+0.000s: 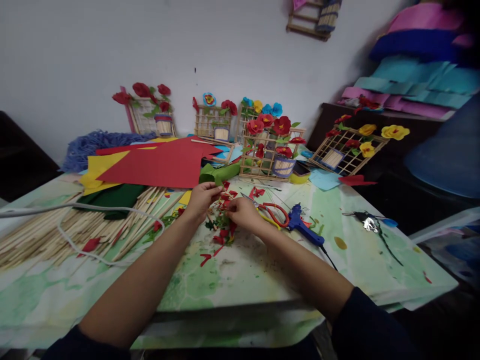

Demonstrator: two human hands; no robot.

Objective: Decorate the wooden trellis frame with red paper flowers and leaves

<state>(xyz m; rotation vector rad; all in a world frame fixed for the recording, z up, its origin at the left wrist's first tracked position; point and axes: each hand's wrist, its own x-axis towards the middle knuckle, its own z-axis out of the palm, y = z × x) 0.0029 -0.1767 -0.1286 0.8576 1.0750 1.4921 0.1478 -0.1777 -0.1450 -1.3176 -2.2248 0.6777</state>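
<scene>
My left hand (pixel 203 201) is at the middle of the table, thumb and fingertips pinched together over a pile of red and green scraps (pixel 222 234). What lies in that pinch is too small to make out. Just to its right, my right hand (pixel 243 214) has its fingers curled together above the same pile, their contents hidden. Red-and-yellow-handled scissors (pixel 275 212) lie right beside the right hand, blades toward it. Beyond them rests a blue glue gun (pixel 304 227). A rolled green sheet (pixel 221 173) is behind the left hand.
Bamboo sticks (pixel 45 235) and a white cable (pixel 112 210) spread over the left side. Red sheets (pixel 161 162) lie behind. Stick lattices with paper flowers (pixel 268 145) stand along the wall. A blue cone shape (pixel 446 150) is at the right.
</scene>
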